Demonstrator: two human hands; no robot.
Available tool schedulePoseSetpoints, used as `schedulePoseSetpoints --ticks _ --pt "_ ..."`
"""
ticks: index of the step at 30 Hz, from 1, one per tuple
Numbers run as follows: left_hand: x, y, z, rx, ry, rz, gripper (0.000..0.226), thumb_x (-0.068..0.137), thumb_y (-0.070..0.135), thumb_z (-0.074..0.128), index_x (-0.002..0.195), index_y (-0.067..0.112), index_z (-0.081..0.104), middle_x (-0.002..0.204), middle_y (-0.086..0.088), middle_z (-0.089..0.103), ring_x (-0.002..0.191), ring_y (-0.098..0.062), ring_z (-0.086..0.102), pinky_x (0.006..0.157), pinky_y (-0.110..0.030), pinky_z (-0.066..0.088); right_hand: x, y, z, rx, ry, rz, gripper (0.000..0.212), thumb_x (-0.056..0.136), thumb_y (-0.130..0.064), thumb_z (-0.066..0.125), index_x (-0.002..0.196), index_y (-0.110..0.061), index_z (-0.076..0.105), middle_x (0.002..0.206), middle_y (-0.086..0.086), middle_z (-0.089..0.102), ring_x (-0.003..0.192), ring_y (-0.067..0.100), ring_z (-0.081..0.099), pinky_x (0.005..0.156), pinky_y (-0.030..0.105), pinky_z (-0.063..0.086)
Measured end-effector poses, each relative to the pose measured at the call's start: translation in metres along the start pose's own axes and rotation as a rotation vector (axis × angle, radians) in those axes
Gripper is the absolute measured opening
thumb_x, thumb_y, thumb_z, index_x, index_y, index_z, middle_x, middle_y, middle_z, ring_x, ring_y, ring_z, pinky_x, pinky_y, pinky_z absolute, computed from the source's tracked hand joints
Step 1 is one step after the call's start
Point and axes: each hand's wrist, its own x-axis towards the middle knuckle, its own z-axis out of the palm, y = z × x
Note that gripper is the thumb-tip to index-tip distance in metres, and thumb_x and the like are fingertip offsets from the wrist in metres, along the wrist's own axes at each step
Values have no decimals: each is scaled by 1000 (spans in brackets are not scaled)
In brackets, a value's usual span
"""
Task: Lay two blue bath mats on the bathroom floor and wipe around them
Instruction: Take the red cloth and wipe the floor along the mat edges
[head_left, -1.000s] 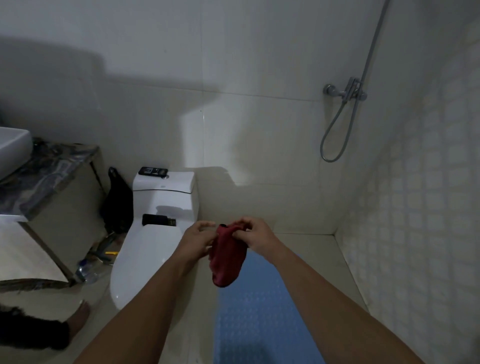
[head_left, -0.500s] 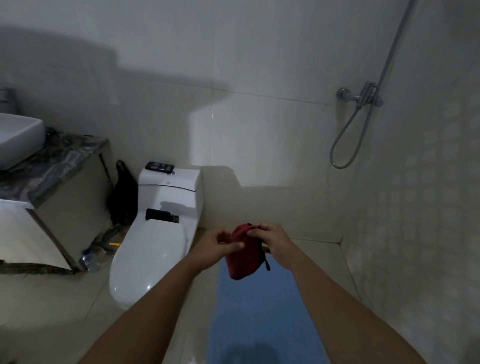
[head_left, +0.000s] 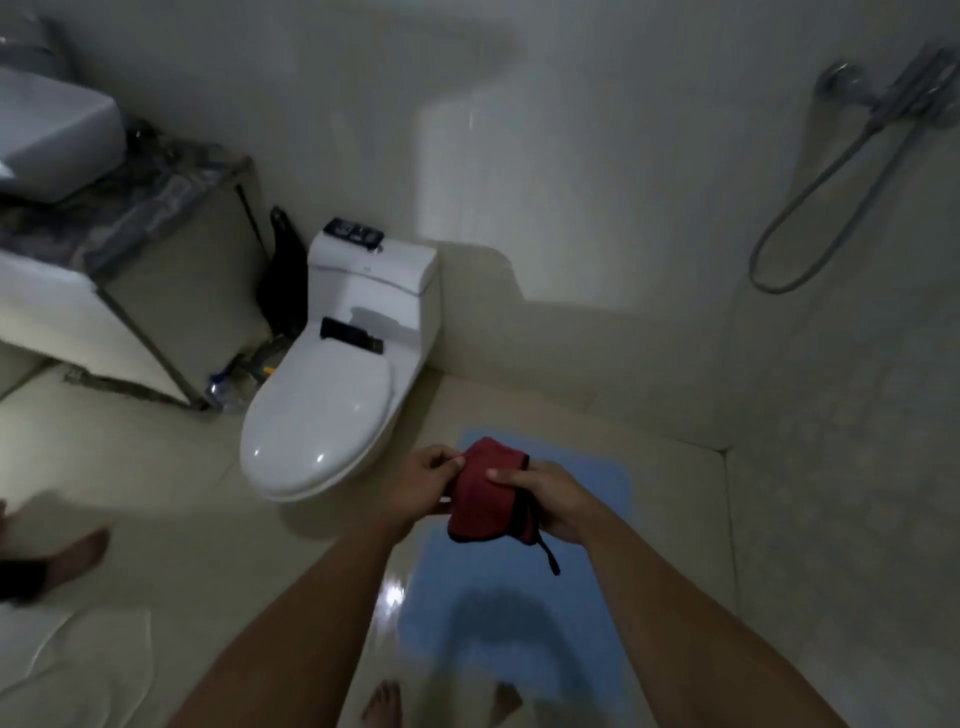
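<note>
At my feet, on the bathroom floor (head_left: 670, 499), one blue bath mat (head_left: 587, 488) lies flat, and my toes (head_left: 384, 701) stand at its near end. I see only this one mat; a second one is not visible from here. Above the mat I hold a red cloth (head_left: 488, 499) in front of me with both hands. My left hand (head_left: 423, 483) pinches its upper left edge between thumb and fingers, and my right hand (head_left: 550, 499) is curled around its right side, thumb on top. A dark loop (head_left: 548, 556) hangs down from the cloth.

The tiles just left of the mat shine with a bright spot (head_left: 392, 592), so I judge that the floor may be wet there. This is the main risk: if I step or kneel beside the mat to wipe, a bare foot could slip, or the mat could slide. Also the cloth is bunched, so it may wipe badly if I do not open it first.

Further away stands the white toilet (head_left: 322, 410), near the mat's far left corner; I could knock against it when wiping there. At the left is another person's foot (head_left: 78, 558). On the far right wall hangs the shower hose (head_left: 810, 208).
</note>
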Motion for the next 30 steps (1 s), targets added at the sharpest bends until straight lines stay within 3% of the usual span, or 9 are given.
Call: schedulePoseSetpoints --ticks 4,7,13,18,22,26,30 --pt "-2 -65 23 41 160 -133 8 100 17 63 94 14 68 90 -10 70 79 -22 66 70 -34 58 30 62 -16 53 10 178 50 83 -20 82 125 0 64 116 19 74 110 37 71 103 56 53" --pt "-8 -136 31 222 228 -272 7 95 23 69 88 24 68 86 0 72 78 -17 64 81 -35 53 50 114 -27 87 49 355 39 90 -19 75 123 -2 64 116 19 74 108 37 71 101 56 54" --pt "-7 -269 43 411 231 -581 11 94 41 60 102 34 62 100 9 69 96 -14 66 85 -31 54 113 239 -45 -71 149 512 43 94 -31 70 128 -3 66 111 12 77 104 30 73 100 52 55" --pt "95 -424 36 625 129 -654 38 95 49 48 131 36 54 133 4 58 128 -20 49 101 -35 48 251 388 -43 25 181 608 34 100 -27 63 122 -2 68 114 22 74 107 39 72 99 58 54" --pt "197 -554 19 701 149 -598 59 95 46 56 151 34 39 151 4 46 143 -24 36 109 -39 42 404 477 -40 -125 157 462 41 93 -37 70 119 -6 71 118 18 73 100 32 74 92 48 60" --pt "266 -666 9 803 233 -548 74 96 51 58 159 30 23 168 -6 20 157 -32 12 121 -46 27 551 493 -41 -501 196 87 32 101 -17 63 128 0 66 116 14 70 99 28 71 72 17 57" --pt "311 -770 7 846 379 -559 101 89 72 52 164 27 2 171 -14 -14 158 -40 -10 125 -55 9 665 508 -28 -927 89 -327 30 103 -30 58 130 -20 65 119 -4 67 111 13 61 92 21 44"
